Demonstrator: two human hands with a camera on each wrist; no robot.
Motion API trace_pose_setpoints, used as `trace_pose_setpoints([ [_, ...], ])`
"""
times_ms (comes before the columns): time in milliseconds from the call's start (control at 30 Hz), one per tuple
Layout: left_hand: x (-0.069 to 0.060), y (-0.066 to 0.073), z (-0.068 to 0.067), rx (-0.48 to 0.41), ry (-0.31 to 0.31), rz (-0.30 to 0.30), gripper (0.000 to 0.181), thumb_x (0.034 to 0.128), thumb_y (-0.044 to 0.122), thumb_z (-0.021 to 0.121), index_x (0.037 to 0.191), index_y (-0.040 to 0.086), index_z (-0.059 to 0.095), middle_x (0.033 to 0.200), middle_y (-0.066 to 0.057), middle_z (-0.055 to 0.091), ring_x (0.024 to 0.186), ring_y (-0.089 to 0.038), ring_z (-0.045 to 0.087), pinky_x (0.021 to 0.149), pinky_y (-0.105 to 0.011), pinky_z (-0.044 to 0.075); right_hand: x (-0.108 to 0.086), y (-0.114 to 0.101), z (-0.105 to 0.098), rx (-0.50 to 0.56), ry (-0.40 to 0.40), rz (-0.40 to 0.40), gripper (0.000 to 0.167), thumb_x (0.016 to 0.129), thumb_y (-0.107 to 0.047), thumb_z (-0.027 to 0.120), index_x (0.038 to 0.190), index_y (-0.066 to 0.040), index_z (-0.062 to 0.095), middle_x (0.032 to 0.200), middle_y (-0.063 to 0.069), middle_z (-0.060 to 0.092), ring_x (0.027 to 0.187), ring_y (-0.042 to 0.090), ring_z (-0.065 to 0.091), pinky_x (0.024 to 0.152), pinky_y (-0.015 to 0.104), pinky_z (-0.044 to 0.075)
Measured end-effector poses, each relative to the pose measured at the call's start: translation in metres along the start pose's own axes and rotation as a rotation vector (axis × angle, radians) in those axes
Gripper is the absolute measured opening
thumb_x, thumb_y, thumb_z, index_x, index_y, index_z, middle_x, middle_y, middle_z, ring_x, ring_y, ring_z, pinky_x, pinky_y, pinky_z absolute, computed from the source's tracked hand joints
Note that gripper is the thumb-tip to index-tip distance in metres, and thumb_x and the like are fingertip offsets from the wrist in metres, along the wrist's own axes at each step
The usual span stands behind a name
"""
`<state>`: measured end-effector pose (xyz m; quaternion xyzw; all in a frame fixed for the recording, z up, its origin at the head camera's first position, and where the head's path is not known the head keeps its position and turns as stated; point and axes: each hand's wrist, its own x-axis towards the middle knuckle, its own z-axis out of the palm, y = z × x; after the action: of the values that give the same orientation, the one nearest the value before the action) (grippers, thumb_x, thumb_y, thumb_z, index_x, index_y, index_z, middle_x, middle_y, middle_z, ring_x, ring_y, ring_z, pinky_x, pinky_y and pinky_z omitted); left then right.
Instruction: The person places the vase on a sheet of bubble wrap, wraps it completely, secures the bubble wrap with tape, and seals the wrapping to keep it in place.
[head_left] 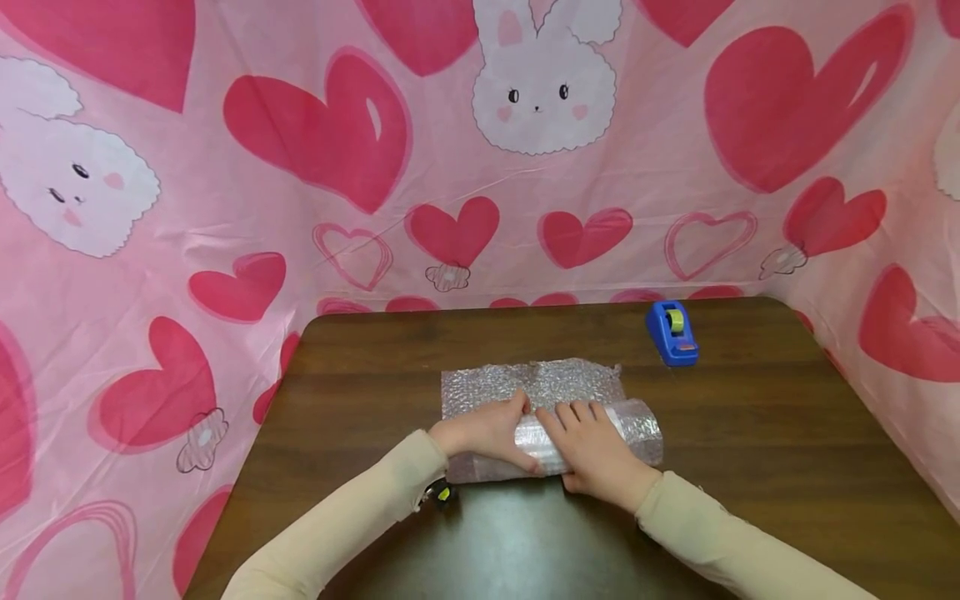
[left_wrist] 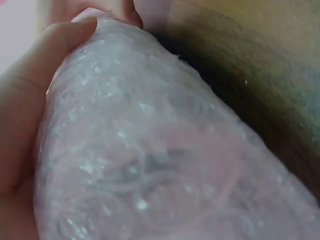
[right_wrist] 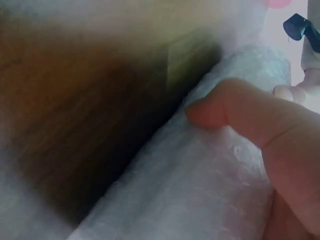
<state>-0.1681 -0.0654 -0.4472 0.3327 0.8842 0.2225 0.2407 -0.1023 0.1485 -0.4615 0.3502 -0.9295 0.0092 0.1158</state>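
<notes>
A roll of bubble wrap (head_left: 542, 446) lies on the wooden table, with a flat part of the sheet (head_left: 555, 382) spread behind it. The left hand (head_left: 487, 429) grips the roll's left part, its thumb along the near side. Over the middle of the roll curve the fingers of the right hand (head_left: 600, 450), thumb at the near edge. In the left wrist view the wrapped roll (left_wrist: 145, 135) fills the picture beside the left hand (left_wrist: 25, 110). The right wrist view has the right thumb pressing on the roll (right_wrist: 185, 185). What lies inside the wrap cannot be made out.
A blue tape dispenser (head_left: 675, 335) stands at the back right of the wooden table (head_left: 360, 375). Behind and at both sides hangs a pink cloth (head_left: 450, 183) with hearts and rabbits. A small dark device (head_left: 442, 493) sits at the left wrist.
</notes>
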Motion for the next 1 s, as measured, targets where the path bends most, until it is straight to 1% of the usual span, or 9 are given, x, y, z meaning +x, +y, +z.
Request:
trace_pose_setpoints([
  [133, -0.0004, -0.0006, -0.0019, -0.053, -0.014, -0.001, 0.078, 0.0747, 0.055, 0.088, 0.125, 0.014, 0.043, 0.095, 0.003, 0.061, 0.081, -0.009, 0.062, 0.073, -0.025, 0.051, 0.0024, 0.0027, -0.0026, 0.027, -0.038, 0.004, 0.094, 0.061, -0.036, 0.095, 0.138, -0.003, 0.053, 0.115, 0.017, 0.06, 0.103, 0.036, 0.057, 0.089, 0.057, 0.049],
  [333, -0.0006, -0.0014, -0.0032, -0.073, -0.022, 0.001, 0.077, 0.0761, 0.055, 0.087, 0.125, 0.015, 0.043, 0.099, 0.003, 0.06, 0.085, -0.009, 0.061, 0.076, -0.025, 0.05, 0.0044, 0.0043, -0.0051, 0.058, -0.058, 0.01, 0.094, 0.06, -0.036, 0.095, 0.138, -0.004, 0.053, 0.115, 0.017, 0.061, 0.103, 0.036, 0.058, 0.088, 0.057, 0.049],
  [467, -0.0002, -0.0018, -0.0035, -0.06, -0.024, -0.005, 0.078, 0.076, 0.059, 0.086, 0.125, 0.014, 0.044, 0.101, 0.003, 0.06, 0.087, -0.008, 0.062, 0.078, -0.026, 0.051, 0.0049, 0.0047, -0.0057, 0.065, -0.053, 0.005, 0.094, 0.06, -0.035, 0.096, 0.137, -0.004, 0.053, 0.115, 0.017, 0.061, 0.103, 0.036, 0.059, 0.088, 0.057, 0.049],
  [533, -0.0001, -0.001, -0.0036, -0.034, -0.028, -0.029, 0.085, 0.0755, 0.063, 0.084, 0.131, 0.011, 0.047, 0.107, 0.001, 0.063, 0.091, -0.009, 0.062, 0.08, -0.027, 0.051, 0.0048, 0.005, -0.0052, 0.071, -0.053, 0.001, 0.094, 0.06, -0.036, 0.096, 0.138, -0.004, 0.053, 0.116, 0.017, 0.061, 0.103, 0.036, 0.059, 0.088, 0.057, 0.049],
  [633, -0.0013, 0.0022, -0.0046, 0.02, -0.036, -0.082, 0.101, 0.0742, 0.069, 0.081, 0.144, 0.005, 0.046, 0.117, -0.003, 0.065, 0.097, -0.01, 0.063, 0.085, -0.03, 0.052, 0.0049, 0.0051, -0.0038, 0.08, -0.049, -0.009, 0.095, 0.06, -0.036, 0.095, 0.138, -0.004, 0.053, 0.116, 0.016, 0.061, 0.103, 0.036, 0.059, 0.089, 0.057, 0.049],
  [700, -0.002, 0.0043, -0.0058, 0.057, -0.046, -0.118, 0.11, 0.0728, 0.074, 0.079, 0.151, 0.005, 0.044, 0.124, -0.005, 0.066, 0.101, -0.012, 0.063, 0.087, -0.032, 0.052, 0.0052, 0.0049, -0.0027, 0.083, -0.046, -0.012, 0.095, 0.06, -0.036, 0.095, 0.139, -0.005, 0.053, 0.117, 0.016, 0.061, 0.104, 0.036, 0.059, 0.09, 0.057, 0.049],
  [800, -0.0026, 0.0062, -0.0076, 0.076, -0.062, -0.146, 0.112, 0.0727, 0.077, 0.077, 0.153, 0.007, 0.043, 0.131, -0.006, 0.065, 0.106, -0.015, 0.063, 0.091, -0.035, 0.053, 0.0052, 0.0046, -0.0014, 0.075, -0.042, -0.006, 0.095, 0.059, -0.037, 0.095, 0.138, -0.005, 0.053, 0.116, 0.016, 0.061, 0.104, 0.036, 0.059, 0.09, 0.057, 0.049],
  [933, -0.0024, 0.0032, -0.0063, 0.069, -0.073, -0.146, 0.115, 0.0749, 0.08, 0.072, 0.158, 0.007, 0.04, 0.146, -0.007, 0.059, 0.12, -0.018, 0.061, 0.099, -0.039, 0.051, 0.0048, 0.0056, -0.0012, 0.068, -0.045, 0.006, 0.094, 0.06, -0.038, 0.095, 0.138, -0.005, 0.053, 0.115, 0.016, 0.061, 0.103, 0.037, 0.059, 0.09, 0.057, 0.049],
  [1000, -0.0019, -0.0003, -0.0046, 0.048, -0.056, -0.123, 0.11, 0.0758, 0.079, 0.072, 0.154, 0.007, 0.044, 0.14, -0.006, 0.062, 0.116, -0.018, 0.063, 0.096, -0.038, 0.053, 0.0057, 0.0072, -0.0019, 0.068, -0.056, 0.008, 0.094, 0.06, -0.039, 0.095, 0.138, -0.004, 0.053, 0.115, 0.017, 0.062, 0.103, 0.037, 0.059, 0.09, 0.057, 0.049],
])
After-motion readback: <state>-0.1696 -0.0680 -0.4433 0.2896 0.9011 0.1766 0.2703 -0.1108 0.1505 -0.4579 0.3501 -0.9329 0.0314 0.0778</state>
